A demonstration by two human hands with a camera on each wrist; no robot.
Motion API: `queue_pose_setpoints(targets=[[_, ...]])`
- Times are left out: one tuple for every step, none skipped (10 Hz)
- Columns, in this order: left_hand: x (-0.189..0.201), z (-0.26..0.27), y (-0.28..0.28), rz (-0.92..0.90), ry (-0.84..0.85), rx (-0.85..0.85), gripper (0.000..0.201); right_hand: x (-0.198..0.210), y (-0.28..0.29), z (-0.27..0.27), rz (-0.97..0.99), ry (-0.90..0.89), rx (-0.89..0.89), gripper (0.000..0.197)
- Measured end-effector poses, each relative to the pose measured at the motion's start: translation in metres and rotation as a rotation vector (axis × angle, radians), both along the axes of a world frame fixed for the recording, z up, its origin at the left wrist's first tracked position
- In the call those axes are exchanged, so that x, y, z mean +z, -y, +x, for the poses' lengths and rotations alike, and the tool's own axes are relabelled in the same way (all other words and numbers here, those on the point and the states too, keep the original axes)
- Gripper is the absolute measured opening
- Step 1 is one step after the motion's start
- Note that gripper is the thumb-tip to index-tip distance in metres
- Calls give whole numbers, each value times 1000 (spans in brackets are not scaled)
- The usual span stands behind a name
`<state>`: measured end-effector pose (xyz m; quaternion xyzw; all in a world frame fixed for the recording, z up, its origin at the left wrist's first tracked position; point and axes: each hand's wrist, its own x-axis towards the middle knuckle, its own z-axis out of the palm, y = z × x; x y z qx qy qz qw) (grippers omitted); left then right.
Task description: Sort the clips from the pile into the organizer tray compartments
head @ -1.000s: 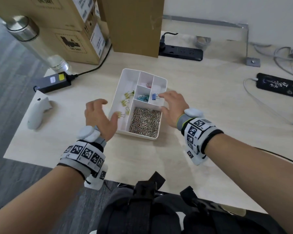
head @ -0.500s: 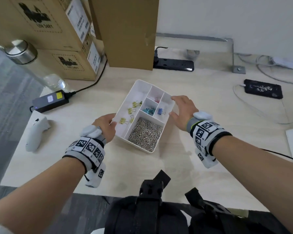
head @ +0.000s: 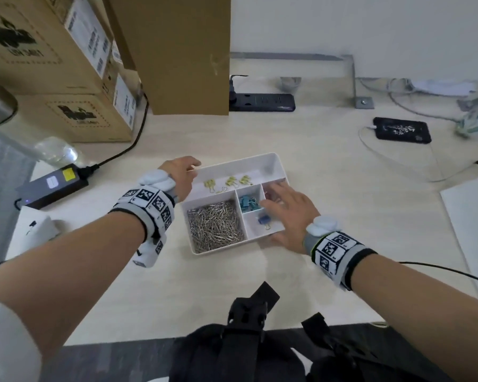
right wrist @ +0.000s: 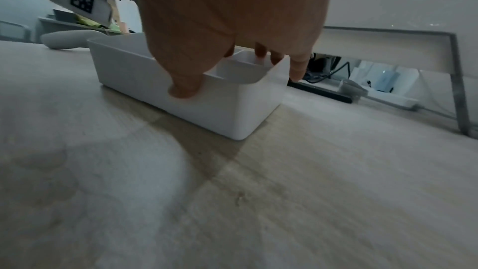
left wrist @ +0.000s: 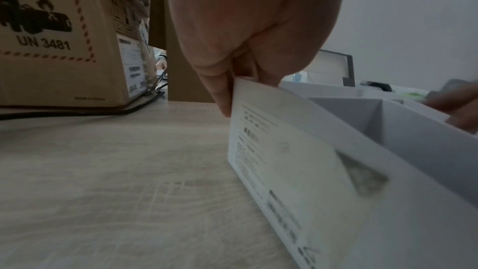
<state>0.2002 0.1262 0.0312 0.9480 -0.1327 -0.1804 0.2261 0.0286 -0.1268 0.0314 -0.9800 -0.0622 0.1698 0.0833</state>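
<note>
Clips sit sorted by colour in the tray between both hands. Left hand pinches its corner; right hand holds the other side, thumb pressing outside. No loose pile shows, so sorting looks finished.

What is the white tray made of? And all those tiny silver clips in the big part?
The white organizer tray looks like smooth moulded plastic: thin even walls, rounded corners, a soft matte sheen. The heap of silver paper clips looks like bent metal wire, thin and glinting grey, though it is too small to be sure.
</note>
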Motion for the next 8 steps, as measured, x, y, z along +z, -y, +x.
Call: queue_pose_setpoints(targets=[[-2,-3,-10,-85,110,-20,41,-8,-8,0,24,-11,-118,89],[-4,-9,-21,-72,146,-25,47,-9,-14,8,55,8,-211,90],[-6,-12,-32,-50,137,2,48,-10,-13,26,72,55,-281,89],[-10,-20,-39,-16,133,-6,48,-8,-11,41,58,86,-328,83],[-8,-28,-39,19,106,-33,49,-2,-3,50,50,58,-314,80],[0,-27,-31,46,96,-42,51,1,8,55,43,4,-273,81],[12,-27,-21,48,99,-43,53,11,12,51,69,-6,-265,83],[19,-23,-10,75,122,-60,56,19,15,55,87,90,-251,78]])
